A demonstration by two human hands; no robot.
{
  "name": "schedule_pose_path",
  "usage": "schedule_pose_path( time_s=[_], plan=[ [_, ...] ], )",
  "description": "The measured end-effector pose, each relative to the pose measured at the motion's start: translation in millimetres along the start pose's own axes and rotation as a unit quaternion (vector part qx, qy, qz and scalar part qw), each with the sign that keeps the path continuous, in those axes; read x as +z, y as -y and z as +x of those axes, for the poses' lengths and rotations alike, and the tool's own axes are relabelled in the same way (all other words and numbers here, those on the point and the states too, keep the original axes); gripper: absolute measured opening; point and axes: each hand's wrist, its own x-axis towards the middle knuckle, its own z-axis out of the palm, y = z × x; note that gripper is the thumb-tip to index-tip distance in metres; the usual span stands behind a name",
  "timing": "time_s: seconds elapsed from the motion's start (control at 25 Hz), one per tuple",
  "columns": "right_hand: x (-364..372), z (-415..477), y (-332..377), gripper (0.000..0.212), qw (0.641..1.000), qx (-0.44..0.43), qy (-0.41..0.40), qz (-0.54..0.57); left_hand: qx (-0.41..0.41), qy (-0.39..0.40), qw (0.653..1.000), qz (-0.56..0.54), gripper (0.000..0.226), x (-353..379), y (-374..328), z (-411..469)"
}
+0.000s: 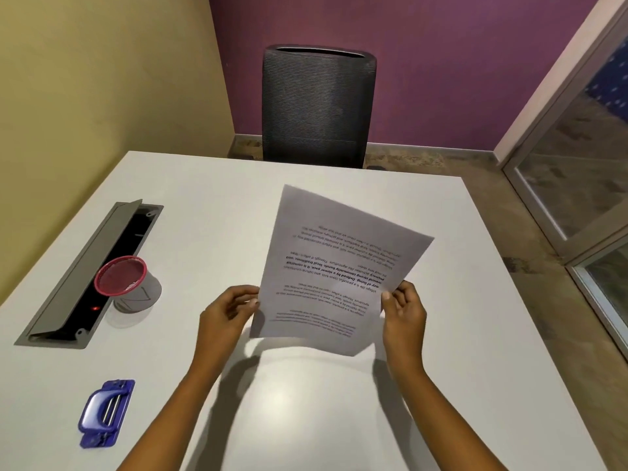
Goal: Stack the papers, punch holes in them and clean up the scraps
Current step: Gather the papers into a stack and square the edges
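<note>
Papers (343, 266): a thin sheaf of printed sheets, held up off the white table (458, 334), above its middle, tilted. The lines of print read upside down from the head camera.

Left hand (226, 314): fingers curled, pinching the sheaf's lower left edge, thumb on the printed face.

Right hand (404, 317): pinching the lower right edge the same way, thumb on the front, fingers behind.

Blue hole punch (105, 413): flat on the table at its near left corner, well apart from both hands.

Red-rimmed mesh cup (127, 283): on the table's left side, just beside an open grey cable box (95, 273) sunk into the tabletop.

Dark mesh office chair (317, 107): beyond the table's far edge.
</note>
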Motion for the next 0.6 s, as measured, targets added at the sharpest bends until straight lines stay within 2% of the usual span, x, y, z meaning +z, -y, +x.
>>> schedule_pose_path(
  time_s=[0.12, 0.24, 0.36, 0.6],
  plan=[
    [7.1, -4.0, -0.5, 0.014, 0.999, -0.024, 0.008, -0.037, 0.043, 0.035, 0.997, 0.047, 0.019, 20.3, -18.8, 3.0],
    [12.7, -6.6, 0.6, 0.013, 0.998, -0.044, -0.013, -0.04, 0.063, -0.027, 0.998, 0.008, 0.018, 39.3, -30.7, 2.0],
    [13.3, -3.7, 4.2, 0.011, 0.998, -0.052, -0.021, -0.004, 0.074, -0.052, 0.995, -0.029, 0.02, 46.9, -33.9, 1.4],
    [7.4, -4.7, -8.3, 0.01, 0.998, 0.007, -0.003, 0.058, 0.058, -0.06, 0.995, -0.046, 0.024, 51.3, -25.5, -0.5]
  ],
)
